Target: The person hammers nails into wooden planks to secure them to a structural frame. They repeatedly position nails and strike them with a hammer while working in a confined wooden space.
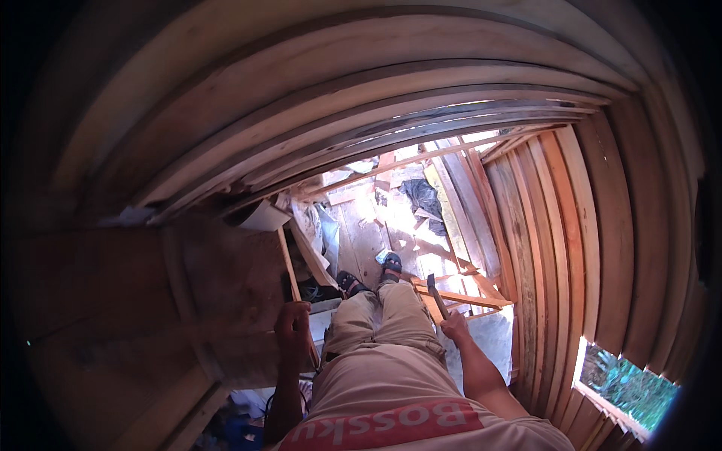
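My right hand (pixel 454 326) is closed round the lower handle of a hammer (pixel 437 298), whose dark head points up and away from me. Just beyond the hammer, pale wooden strips (pixel 474 299) meet at an angle. My left hand (pixel 292 319) is curled shut in front of the dark left side, close to a thin upright wooden strip (pixel 288 259). A small dark shape shows just above its knuckles; whether the fingers hold it, or anything else, I cannot make out.
Plank walls (pixel 560 225) rise ahead and on the right, with a window opening (pixel 628 383) at lower right. Beyond my sandalled feet lie wood scraps and a black plastic bag (pixel 423 197) on the sunlit board floor (pixel 353 237). A dark panel (pixel 90 293) stands at left.
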{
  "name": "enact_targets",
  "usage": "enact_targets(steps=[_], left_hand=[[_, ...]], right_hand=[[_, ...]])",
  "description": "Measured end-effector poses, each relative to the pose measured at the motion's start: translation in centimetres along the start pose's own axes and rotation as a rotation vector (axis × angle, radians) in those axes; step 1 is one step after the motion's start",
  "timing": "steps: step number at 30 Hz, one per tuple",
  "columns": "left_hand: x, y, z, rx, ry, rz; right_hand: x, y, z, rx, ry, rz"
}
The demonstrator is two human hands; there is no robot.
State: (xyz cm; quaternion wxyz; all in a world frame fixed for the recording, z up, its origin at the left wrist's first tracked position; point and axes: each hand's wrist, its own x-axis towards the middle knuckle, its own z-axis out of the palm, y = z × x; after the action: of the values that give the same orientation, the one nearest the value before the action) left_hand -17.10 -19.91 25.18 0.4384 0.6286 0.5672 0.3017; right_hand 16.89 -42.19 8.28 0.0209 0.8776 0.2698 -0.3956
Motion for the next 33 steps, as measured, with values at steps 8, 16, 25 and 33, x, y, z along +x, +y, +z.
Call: enact_targets(steps=[8, 16, 25, 33], left_hand=[[5.2, 5.2, 4.2, 0.035, 0.035, 0.166], [12.6, 7.4, 7.5, 0.1, 0.128, 0.425], [16.9, -10.6, 23.2, 0.372, -0.657, 0.13], [10.4, -28.6, 23.0, 0.504, -0.417, -0.244]], right_hand=[[6.5, 2.6, 1.1, 0.213, -0.384, -0.061], [13.7, 4.0, 10.7, -0.017, -0.205, -0.392], [19.5, -2.4, 8.1, 0.164, -0.35, 0.039], [24.8, -3.6, 7.1, 0.004, -0.327, -0.056]])
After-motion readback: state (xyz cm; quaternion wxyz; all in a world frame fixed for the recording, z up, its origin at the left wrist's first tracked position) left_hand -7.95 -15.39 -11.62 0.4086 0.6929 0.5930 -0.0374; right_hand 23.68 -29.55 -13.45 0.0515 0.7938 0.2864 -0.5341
